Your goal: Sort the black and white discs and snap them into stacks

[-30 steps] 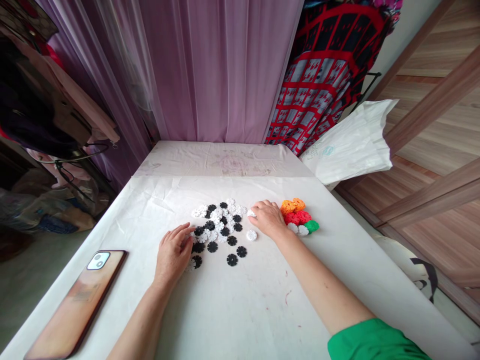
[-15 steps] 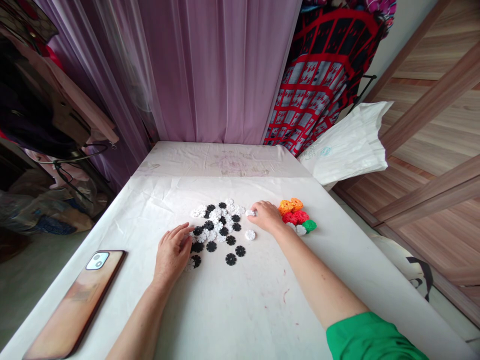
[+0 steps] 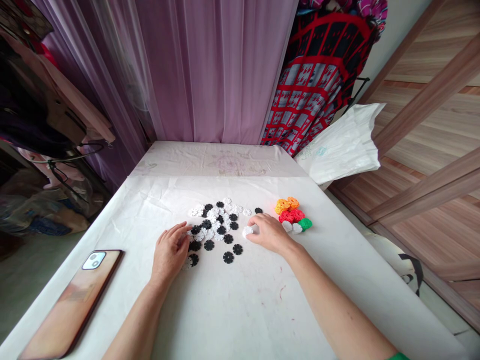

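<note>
My right hand [image 3: 270, 233] has its thumb and forefinger around a white notched plastic disc [image 3: 247, 231], right of a loose pile. The pile mixes black snowflake discs [image 3: 228, 257] and white snowflake discs [image 3: 213, 214], some overlapping, others lying singly. At the pile's left edge rests my left hand [image 3: 169, 252], fingers stretched and slightly bent, holding nothing that shows; its fingertips are beside or touching the nearest discs. Another white disc [image 3: 246, 212] lies just beyond my right hand, with a black disc [image 3: 258, 210] close by.
Right of my right hand are groups of orange discs [image 3: 287, 204], red discs [image 3: 291, 216], green discs [image 3: 305, 224] and white discs [image 3: 296, 228]. A phone [image 3: 80, 295] lies at the left on the white-covered table [image 3: 225, 315]. Beyond the right edge is a white bag [image 3: 341, 147].
My right hand has moved nearer me, from the farther white disc to the closer one. The farther white disc now lies free, and a black disc shows there. My left hand is nearly still.
</note>
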{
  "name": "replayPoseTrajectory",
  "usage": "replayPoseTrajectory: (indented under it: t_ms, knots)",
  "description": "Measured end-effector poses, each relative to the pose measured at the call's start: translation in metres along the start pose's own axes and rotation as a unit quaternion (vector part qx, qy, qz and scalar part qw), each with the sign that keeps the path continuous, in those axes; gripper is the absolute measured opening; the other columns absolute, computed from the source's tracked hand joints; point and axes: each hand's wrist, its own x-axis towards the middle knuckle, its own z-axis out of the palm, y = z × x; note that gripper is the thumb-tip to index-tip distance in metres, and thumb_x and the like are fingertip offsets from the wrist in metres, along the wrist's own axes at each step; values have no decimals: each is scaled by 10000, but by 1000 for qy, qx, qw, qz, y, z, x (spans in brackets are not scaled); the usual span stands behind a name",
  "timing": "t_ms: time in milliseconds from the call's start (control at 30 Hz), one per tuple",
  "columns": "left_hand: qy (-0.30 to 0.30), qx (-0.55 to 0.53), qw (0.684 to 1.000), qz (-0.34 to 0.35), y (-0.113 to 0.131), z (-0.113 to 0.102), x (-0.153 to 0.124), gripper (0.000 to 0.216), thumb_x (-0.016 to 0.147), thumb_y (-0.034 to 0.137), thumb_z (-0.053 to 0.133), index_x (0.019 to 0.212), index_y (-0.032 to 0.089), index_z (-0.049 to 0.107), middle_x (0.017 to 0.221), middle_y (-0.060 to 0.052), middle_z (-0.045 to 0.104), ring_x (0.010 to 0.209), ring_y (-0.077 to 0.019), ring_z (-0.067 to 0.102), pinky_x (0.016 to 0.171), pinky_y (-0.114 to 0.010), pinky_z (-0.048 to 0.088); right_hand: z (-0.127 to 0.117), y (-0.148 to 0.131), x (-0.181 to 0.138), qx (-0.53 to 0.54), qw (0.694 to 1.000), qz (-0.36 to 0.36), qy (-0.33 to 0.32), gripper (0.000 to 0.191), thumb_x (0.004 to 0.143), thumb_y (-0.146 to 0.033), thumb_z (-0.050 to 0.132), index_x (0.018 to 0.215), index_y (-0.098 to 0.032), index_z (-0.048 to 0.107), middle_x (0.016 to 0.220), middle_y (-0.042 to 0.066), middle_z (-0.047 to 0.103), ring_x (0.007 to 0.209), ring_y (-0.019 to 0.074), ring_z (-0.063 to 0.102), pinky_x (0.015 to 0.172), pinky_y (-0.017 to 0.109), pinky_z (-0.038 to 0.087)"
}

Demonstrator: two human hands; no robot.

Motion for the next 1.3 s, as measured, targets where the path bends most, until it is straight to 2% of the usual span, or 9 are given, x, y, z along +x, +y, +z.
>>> replayPoseTrajectory:
  t_ms: [267, 433, 600, 767, 933, 1067, 1300]
  knots:
    - [-1, 0, 1000, -1, 0, 0, -1, 338, 933, 378, 471, 1110, 277, 741, 1289, -67, 733, 1099, -278, 699, 1066, -532, 494, 0, 3, 3, -6, 1000, -2, -3, 284, 809, -316, 755, 1078, -234, 717, 1159, 62, 722, 1106, 240, 627, 909, 310, 448]
    - [3, 2, 1000, 0, 0, 0, -1, 324, 930, 376, 481, 1103, 288, 741, 1279, -58, 738, 1107, -274, 696, 1078, -521, 489, -4, 10, 29, -80, 996, 16, 46, 241, 904, -310, 668, 1122, -234, 739, 1213, 95, 704, 1160, 264, 588, 964, 356, 432]
    - [1, 3, 1000, -1, 0, 0, -1, 333, 931, 383, 476, 1108, 292, 742, 1279, -56, 739, 1079, -270, 704, 1075, -528, 487, 2, 17, 56, -129, 991, 6, 34, 227, 904, -391, 676, 1060, -253, 765, 1207, 93, 693, 1163, 274, 567, 955, 365, 431]
    - [-2, 3, 1000, 3, -1, 0, 0, 343, 930, 387, 471, 1106, 281, 745, 1281, -68, 736, 1073, -280, 705, 1053, -538, 500, 6, 16, 65, -125, 992, 3, 23, 193, 873, -306, 665, 1016, -219, 762, 1153, 112, 713, 1106, 269, 610, 922, 353, 444]
    - [3, 3, 1000, 3, -1, 0, 0, 335, 928, 380, 473, 1097, 281, 745, 1275, -66, 739, 1078, -275, 704, 1051, -522, 506, -5, 14, 48, -66, 997, 17, 28, 216, 841, -294, 694, 1039, -232, 754, 1147, 77, 724, 1099, 242, 633, 932, 321, 447]
    - [5, -1, 1000, 3, 0, 1, 0, 337, 929, 383, 468, 1091, 281, 745, 1277, -66, 738, 1097, -281, 698, 1061, -531, 495, -10, 10, 21, -9, 1000, -14, 6, 220, 817, -299, 733, 1030, -248, 747, 1136, 43, 727, 1115, 222, 632, 931, 296, 449]
    - [0, -2, 1000, 3, -1, 0, 1, 341, 919, 375, 472, 1094, 273, 746, 1273, -72, 739, 1089, -291, 699, 1050, -536, 501, 1, 3, 3, -29, 999, -27, -10, 219, 826, -285, 717, 1036, -230, 742, 1145, 61, 727, 1109, 244, 630, 924, 321, 442]
